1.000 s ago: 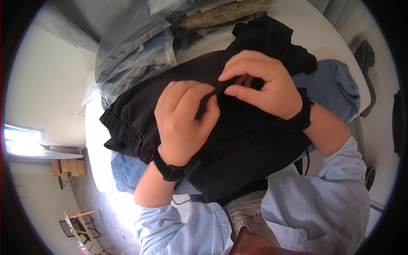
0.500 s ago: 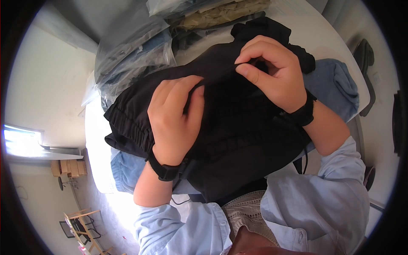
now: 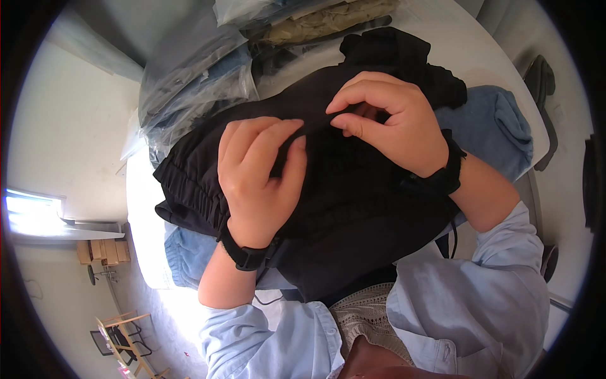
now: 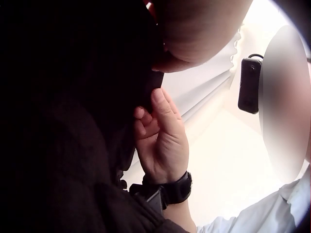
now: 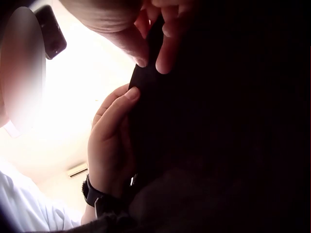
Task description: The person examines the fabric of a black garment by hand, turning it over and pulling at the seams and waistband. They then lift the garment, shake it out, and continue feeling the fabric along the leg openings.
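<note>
A black garment (image 3: 353,227) with a gathered elastic edge on its left side lies spread in front of the person in the head view. My left hand (image 3: 255,180) pinches a fold of its cloth between thumb and fingers. A short way to the right, my right hand (image 3: 401,123) pinches the same raised fold, its thumb beneath and forefinger above. The left wrist view has the right hand (image 4: 167,143) with its thumb on the fabric edge. In the right wrist view the left thumb (image 5: 127,97) presses that edge, just below the right fingertips. Most of the cloth there is very dark.
Blue folded clothing (image 3: 495,129) lies under the black garment on the white table (image 3: 467,41). Clear plastic bags (image 3: 196,88) with clothes stand at the back left, beside a bagged tan garment (image 3: 331,22). A dark cable (image 3: 455,237) hangs near the right wrist.
The right hand moved up and right along the fold, then came back toward the left hand. The left hand shifted slightly left and kept its pinch.
</note>
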Motion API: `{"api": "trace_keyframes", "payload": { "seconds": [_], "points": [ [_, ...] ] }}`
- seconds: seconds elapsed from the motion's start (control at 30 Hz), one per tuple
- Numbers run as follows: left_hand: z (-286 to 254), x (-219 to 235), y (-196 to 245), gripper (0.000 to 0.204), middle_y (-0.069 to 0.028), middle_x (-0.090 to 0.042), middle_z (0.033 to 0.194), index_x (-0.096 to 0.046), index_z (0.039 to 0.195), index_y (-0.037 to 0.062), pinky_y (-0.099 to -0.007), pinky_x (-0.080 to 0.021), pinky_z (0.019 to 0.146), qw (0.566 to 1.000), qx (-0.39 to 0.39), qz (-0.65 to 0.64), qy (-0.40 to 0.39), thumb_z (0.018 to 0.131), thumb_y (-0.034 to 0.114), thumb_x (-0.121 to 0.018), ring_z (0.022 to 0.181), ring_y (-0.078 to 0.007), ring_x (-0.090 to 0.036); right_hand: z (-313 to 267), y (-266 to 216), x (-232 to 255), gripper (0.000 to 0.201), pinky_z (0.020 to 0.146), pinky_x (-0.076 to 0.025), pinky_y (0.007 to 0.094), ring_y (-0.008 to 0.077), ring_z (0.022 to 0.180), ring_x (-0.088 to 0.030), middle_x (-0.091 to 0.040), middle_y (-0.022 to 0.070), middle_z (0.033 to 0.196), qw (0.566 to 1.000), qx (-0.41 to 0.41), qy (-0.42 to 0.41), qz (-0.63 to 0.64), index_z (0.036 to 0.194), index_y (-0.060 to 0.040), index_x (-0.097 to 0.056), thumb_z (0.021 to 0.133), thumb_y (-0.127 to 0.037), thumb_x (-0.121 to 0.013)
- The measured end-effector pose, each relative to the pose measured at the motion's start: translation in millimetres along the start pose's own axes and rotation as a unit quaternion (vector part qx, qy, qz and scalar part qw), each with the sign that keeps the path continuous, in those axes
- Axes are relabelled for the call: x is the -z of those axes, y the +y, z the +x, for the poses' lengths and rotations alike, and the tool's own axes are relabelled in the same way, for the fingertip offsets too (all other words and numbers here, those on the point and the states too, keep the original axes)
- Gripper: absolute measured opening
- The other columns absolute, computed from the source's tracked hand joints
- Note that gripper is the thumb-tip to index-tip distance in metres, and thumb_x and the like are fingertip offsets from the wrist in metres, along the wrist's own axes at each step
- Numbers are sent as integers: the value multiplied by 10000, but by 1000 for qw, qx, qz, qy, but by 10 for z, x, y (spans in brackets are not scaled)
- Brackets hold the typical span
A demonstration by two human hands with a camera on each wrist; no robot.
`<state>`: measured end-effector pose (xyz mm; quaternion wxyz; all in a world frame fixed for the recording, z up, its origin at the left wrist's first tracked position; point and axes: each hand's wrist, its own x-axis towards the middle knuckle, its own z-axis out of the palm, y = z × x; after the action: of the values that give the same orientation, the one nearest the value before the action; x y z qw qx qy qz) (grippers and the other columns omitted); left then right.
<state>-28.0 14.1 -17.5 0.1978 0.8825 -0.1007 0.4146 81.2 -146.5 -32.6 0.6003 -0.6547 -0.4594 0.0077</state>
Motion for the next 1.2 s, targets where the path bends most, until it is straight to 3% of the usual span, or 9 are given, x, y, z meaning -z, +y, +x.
{"api": "trace_keyframes", "payload": {
  "seconds": [0.13,0.2,0.3,0.53,0.77,0.87,1.03,1.2],
  "points": [
    [-13,-4,75,165,-105,-596,796,-623,849,6,-283,-451,673,997,79,-18,-14,695,-55,-626,715,-224,-575,-4,-15,4,147,528,-427,206,93,600,-548,-595,38,811,998,35,16,-43,883,-35,-640,745,-31,-691],
    [-13,0,32,164,-106,-594,783,-619,843,3,-282,-454,671,998,56,-5,-16,691,-59,-617,710,-223,-580,-1,-15,9,136,532,-422,206,88,593,-534,-584,34,783,996,36,73,-32,875,-33,-637,748,-30,-687],
    [-11,6,-1,161,-107,-590,763,-612,833,-2,-281,-458,666,999,31,9,-14,685,-65,-603,702,-224,-588,11,-22,18,151,536,-423,204,82,596,-537,-587,33,797,995,21,92,-42,891,-36,-640,747,-21,-683],
    [-22,-18,-20,153,-109,-591,759,-606,821,-6,-278,-459,665,999,36,7,-10,682,-66,-592,699,-228,-592,-2,-64,-22,178,540,-433,200,82,581,-550,-599,38,850,998,-29,54,22,920,-39,-644,747,-13,-679],
    [-25,-22,7,182,-101,-591,771,-613,833,1,-275,-455,675,999,42,-11,-23,667,-68,-588,719,-226,-586,-8,10,-22,184,538,-437,215,96,604,-562,-594,48,844,1000,-3,-1,0,925,-39,-637,748,-32,-686],
    [10,-37,49,233,-97,-594,773,-614,836,13,-340,-447,637,999,39,-34,16,611,-36,-646,713,-273,-563,-13,-2,-16,167,541,-438,222,103,610,-557,-586,48,828,1000,12,-12,-14,908,-35,-629,750,-40,-684],
    [-12,-49,-33,235,-91,-601,782,-625,856,23,-332,-437,610,999,-39,-17,-10,639,6,-713,692,-253,-550,-20,-15,-22,152,540,-436,228,117,602,-544,-574,48,809,999,36,-14,-31,880,-33,-616,745,-43,-685],
    [-17,-58,-33,214,-95,-599,767,-618,844,19,-327,-435,585,999,-38,-17,-19,649,-30,-691,667,-253,-548,-25,2,-24,162,534,-433,232,119,603,-543,-571,49,815,998,44,-17,-37,887,-39,-616,740,-37,-684]
  ]
}}
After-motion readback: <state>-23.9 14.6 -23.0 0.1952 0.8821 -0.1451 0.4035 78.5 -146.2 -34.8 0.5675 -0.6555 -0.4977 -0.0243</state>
